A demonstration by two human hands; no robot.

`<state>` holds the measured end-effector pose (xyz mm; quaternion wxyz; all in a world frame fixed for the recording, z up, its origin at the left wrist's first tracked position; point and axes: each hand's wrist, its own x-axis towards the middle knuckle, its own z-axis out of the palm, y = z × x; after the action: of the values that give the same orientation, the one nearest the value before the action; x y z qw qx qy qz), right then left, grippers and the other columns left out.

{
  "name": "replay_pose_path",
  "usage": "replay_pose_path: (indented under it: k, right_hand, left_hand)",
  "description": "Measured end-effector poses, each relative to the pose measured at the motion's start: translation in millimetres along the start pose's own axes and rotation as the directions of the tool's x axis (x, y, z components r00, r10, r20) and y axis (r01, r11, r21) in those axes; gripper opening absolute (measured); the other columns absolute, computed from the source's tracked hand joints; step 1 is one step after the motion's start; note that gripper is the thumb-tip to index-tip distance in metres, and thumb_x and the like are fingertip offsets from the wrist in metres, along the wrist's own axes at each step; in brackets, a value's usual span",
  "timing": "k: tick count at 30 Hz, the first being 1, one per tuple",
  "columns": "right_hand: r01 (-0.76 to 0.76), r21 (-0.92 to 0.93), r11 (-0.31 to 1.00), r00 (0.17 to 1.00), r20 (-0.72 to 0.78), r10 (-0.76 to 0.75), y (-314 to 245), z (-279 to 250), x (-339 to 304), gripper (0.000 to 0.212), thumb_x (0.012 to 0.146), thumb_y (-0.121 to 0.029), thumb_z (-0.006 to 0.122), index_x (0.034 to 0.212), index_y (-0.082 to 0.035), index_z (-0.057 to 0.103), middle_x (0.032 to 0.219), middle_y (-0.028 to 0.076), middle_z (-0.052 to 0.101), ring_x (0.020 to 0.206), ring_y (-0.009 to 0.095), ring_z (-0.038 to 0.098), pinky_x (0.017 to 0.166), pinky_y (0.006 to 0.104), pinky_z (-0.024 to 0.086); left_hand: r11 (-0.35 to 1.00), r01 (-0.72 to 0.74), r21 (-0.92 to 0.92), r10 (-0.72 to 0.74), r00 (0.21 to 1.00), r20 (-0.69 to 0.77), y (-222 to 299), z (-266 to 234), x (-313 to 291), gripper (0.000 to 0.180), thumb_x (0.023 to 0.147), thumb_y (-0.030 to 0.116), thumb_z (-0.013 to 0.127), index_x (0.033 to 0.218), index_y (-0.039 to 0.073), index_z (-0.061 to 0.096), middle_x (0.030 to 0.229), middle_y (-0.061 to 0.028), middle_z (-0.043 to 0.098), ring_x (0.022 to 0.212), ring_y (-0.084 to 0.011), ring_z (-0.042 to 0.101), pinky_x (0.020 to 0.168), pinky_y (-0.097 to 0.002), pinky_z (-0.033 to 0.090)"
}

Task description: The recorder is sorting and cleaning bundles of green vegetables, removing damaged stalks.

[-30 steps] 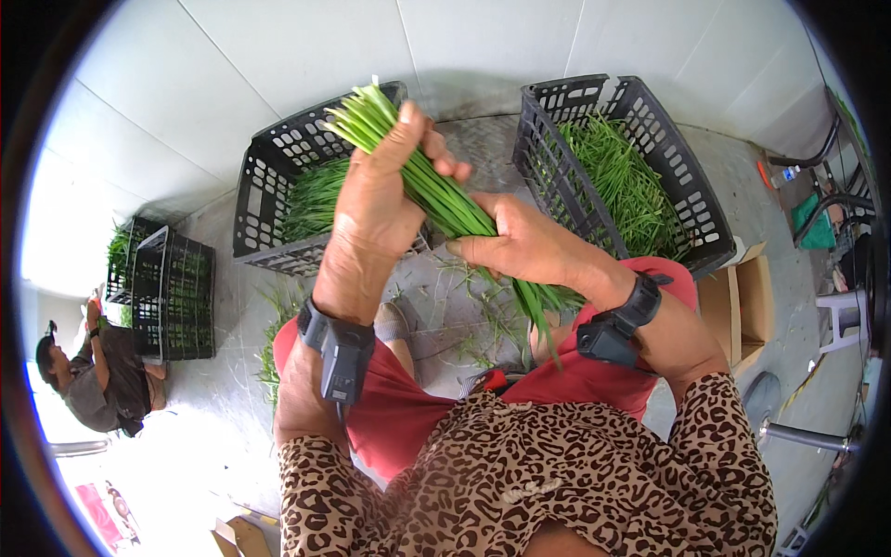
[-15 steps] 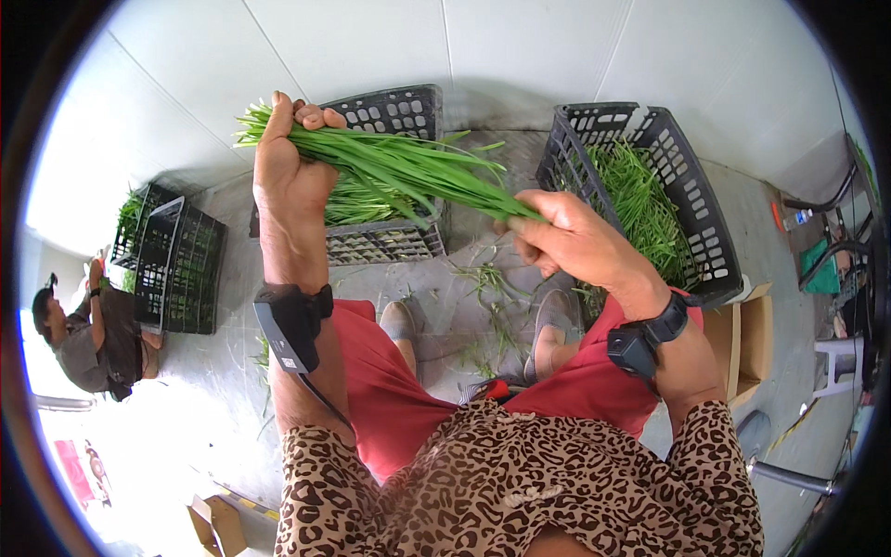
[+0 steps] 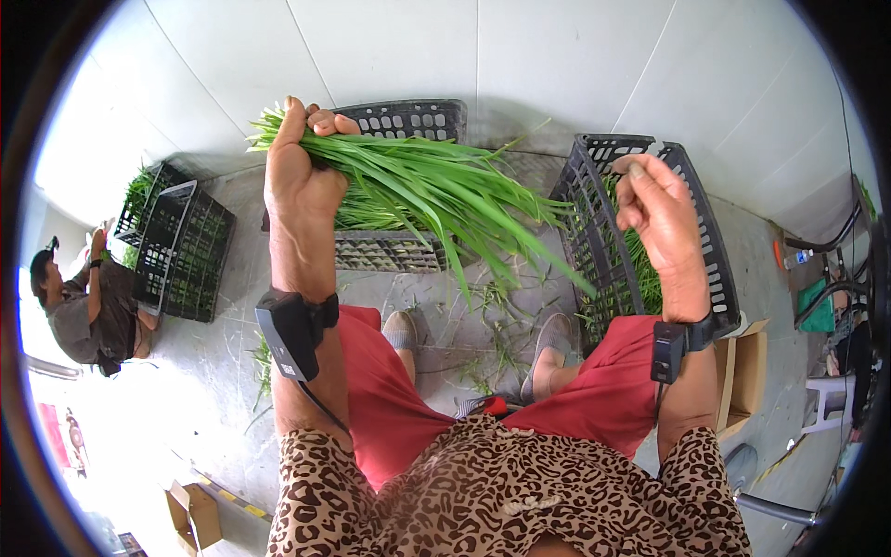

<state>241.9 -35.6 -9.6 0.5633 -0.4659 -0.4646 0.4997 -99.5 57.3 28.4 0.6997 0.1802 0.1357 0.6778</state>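
A bunch of long green garlic chives (image 3: 418, 172) is gripped by my left hand (image 3: 302, 176), closed around its pale cut ends. The leaf tips fan out and droop toward the right. Behind the bunch stands a black plastic crate (image 3: 390, 252) with more chives in it. My right hand (image 3: 657, 209) is raised over a second black crate (image 3: 710, 232), apart from the bunch. Its fingers are curled in; whatever they may hold is hidden. Loose green chives (image 3: 640, 269) lie in that crate, partly covered by my right hand and wrist.
Stray chive leaves (image 3: 497, 325) litter the grey floor between my feet. At the left, a person (image 3: 83, 302) sits beside stacked black crates (image 3: 186, 251). A cardboard box (image 3: 742, 381) and a white stool (image 3: 828, 404) stand at the right. A white wall (image 3: 557, 65) rises behind the crates.
My right hand has let go of the chive tips and moved right and up over the right crate. The bunch's tips now spread and hang. My left hand keeps its hold.
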Motion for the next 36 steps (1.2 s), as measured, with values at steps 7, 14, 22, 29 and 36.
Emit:
replay_pose_path:
  k: [7,14,22,29,36]
  right_hand:
    - [0.122,0.061,0.991,0.991,-0.063,-0.118,5.7,6.2,-2.5,0.018,0.09,-0.014,0.056,0.103,-0.002,0.057,0.081,0.003,0.057,0.061,0.006,0.047,0.057,0.0226,0.041]
    - [0.229,-0.056,0.972,0.968,0.121,-0.222,9.4,26.4,-11.7,0.019,0.089,-0.02,0.06,0.096,-0.002,0.059,0.087,0.002,0.06,0.081,0.009,0.055,0.075,0.0223,0.045]
    - [0.168,-0.084,0.982,0.936,0.327,-0.132,19.4,52.5,-24.3,0.032,0.086,-0.018,0.065,0.11,0.0,0.053,0.097,0.005,0.059,0.086,0.01,0.054,0.077,0.024,0.045]
    - [0.153,-0.186,0.971,0.931,0.358,-0.078,26.2,63.8,-30.3,0.03,0.083,-0.011,0.065,0.107,0.002,0.053,0.095,0.007,0.06,0.083,0.011,0.058,0.073,0.0256,0.048]
    - [-0.15,0.034,0.988,0.93,0.345,0.129,12.8,52.4,-25.1,0.018,0.083,-0.004,0.06,0.1,0.001,0.055,0.085,0.002,0.059,0.075,0.007,0.056,0.068,0.0227,0.047]
  left_hand:
    - [0.995,0.085,0.047,-0.087,0.995,0.045,-20.9,0.4,-0.4,0.022,0.094,0.024,0.052,0.08,0.008,0.045,0.066,0.0007,0.042,0.058,-0.0117,0.043,0.065,-0.0307,0.048]
    - [0.963,0.101,0.249,-0.11,0.994,0.025,-47.1,14.7,-14.4,0.021,0.092,0.024,0.056,0.081,0.009,0.047,0.068,0.0,0.044,0.061,-0.0118,0.045,0.067,-0.0316,0.047]
    - [0.897,0.195,0.396,-0.214,0.977,0.005,-82.4,18.7,-24.6,0.02,0.091,0.023,0.058,0.081,0.008,0.05,0.071,-0.0011,0.048,0.061,-0.0125,0.048,0.066,-0.0328,0.049]
    - [0.855,0.251,0.453,-0.262,0.964,-0.041,-101.4,18.0,-29.8,0.02,0.088,0.023,0.063,0.082,0.007,0.053,0.072,-0.0033,0.052,0.061,-0.0145,0.053,0.063,-0.0345,0.054]
    - [0.825,0.271,0.496,-0.234,0.963,-0.137,-104.0,22.6,-34.5,0.02,0.085,0.022,0.066,0.083,0.005,0.054,0.074,-0.0047,0.054,0.064,-0.0165,0.055,0.061,-0.0341,0.053]
